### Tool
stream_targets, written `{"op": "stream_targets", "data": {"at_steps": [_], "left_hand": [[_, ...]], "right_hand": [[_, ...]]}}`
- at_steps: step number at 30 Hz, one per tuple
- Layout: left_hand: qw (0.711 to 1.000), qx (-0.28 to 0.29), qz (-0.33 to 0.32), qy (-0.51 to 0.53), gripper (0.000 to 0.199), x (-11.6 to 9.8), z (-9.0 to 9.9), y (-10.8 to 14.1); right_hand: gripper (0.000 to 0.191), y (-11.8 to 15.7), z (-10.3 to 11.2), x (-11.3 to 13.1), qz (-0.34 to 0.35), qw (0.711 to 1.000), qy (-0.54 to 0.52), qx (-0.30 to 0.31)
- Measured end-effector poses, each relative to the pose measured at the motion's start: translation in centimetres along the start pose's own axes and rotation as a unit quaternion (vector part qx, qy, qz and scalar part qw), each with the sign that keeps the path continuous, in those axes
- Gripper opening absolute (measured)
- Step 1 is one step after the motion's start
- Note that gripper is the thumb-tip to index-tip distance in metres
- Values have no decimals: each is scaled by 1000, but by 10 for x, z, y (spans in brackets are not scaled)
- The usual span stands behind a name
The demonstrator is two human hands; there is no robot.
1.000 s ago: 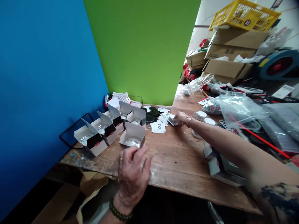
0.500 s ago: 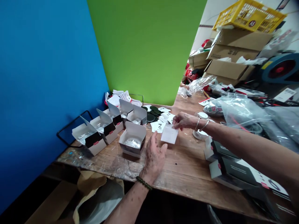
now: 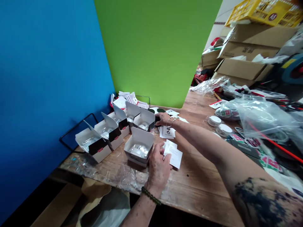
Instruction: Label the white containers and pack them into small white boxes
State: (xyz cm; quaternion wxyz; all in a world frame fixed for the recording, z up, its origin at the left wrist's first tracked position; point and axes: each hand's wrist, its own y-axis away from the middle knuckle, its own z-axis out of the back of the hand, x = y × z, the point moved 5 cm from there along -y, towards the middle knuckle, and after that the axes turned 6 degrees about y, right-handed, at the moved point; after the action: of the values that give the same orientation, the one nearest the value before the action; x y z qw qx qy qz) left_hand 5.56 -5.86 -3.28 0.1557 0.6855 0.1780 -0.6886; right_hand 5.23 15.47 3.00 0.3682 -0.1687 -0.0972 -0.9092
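My left hand (image 3: 159, 162), with a dark bead bracelet at the wrist, holds two overlapping white printed slips (image 3: 174, 156) between thumb and fingers, low over the wooden table. Just left of it stands an open-topped white and black box (image 3: 139, 164) with a clear plastic insert inside. Farther back, my right hand (image 3: 163, 119) reaches down at the pile of black discs (image 3: 161, 110), its fingers curled on a dark disc, mostly hidden. White cards with a black print (image 3: 168, 132) lie below that wrist. Several more open boxes (image 3: 100, 154) stand in rows to the left.
Blue (image 3: 52, 63) and green (image 3: 151, 47) panels close off the left and back. Round white-topped containers (image 3: 223, 129), plastic bags (image 3: 255, 116) and stickers crowd the right. Cardboard boxes (image 3: 246, 67) and a yellow crate (image 3: 262, 12) are stacked behind. A black wire frame (image 3: 71, 135) stands left.
The white slip has passed from my right hand to my left hand, which has closed on it. My right hand has moved left to the black discs. The view has shifted slightly.
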Motion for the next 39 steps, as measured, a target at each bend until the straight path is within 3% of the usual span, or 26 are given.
{"op": "stream_targets", "data": {"at_steps": [4,7,11,14,17,22,24,25,28,30,32,34,37,39], "left_hand": [[999,-13,23,18,44,1,0,2],[998,-10,37,41,33,-1,-2,4],[993,16,47,111,44,0,-6,4],[992,2,1,123,60,-3,-6,4],[992,0,-36,120,61,-9,-10,10],[990,33,-74,117,55,-27,-8,47],[990,-23,-137,36,61,-38,14,62],[980,-87,-178,-19,68,-44,31,67],[909,-298,-248,-154,96,-60,82,72],[906,-312,-235,-166,110,-62,99,59],[935,-248,-201,-154,108,-58,102,42],[947,-216,-169,-168,96,-53,97,36],[927,-255,-145,-232,84,-48,91,51],[918,-275,-132,-252,82,-44,88,65]], "right_hand": [[46,-3,-2,7,6,999,37,-26],[33,15,18,0,3,998,26,-61],[23,65,67,-16,-29,993,-8,-112],[24,120,85,-24,-33,991,-116,-55],[29,173,72,-22,-33,970,-236,37],[39,223,25,-11,-71,943,-313,91],[44,231,16,-3,-77,926,-358,95],[46,233,15,1,-78,919,-378,85],[53,233,25,22,-64,908,-414,28],[54,228,33,46,-19,907,-421,12],[41,219,42,76,46,912,-407,-18],[26,211,50,105,105,929,-342,-92],[20,206,56,140,142,957,-132,-216],[19,206,51,158,158,960,16,-230]]}}
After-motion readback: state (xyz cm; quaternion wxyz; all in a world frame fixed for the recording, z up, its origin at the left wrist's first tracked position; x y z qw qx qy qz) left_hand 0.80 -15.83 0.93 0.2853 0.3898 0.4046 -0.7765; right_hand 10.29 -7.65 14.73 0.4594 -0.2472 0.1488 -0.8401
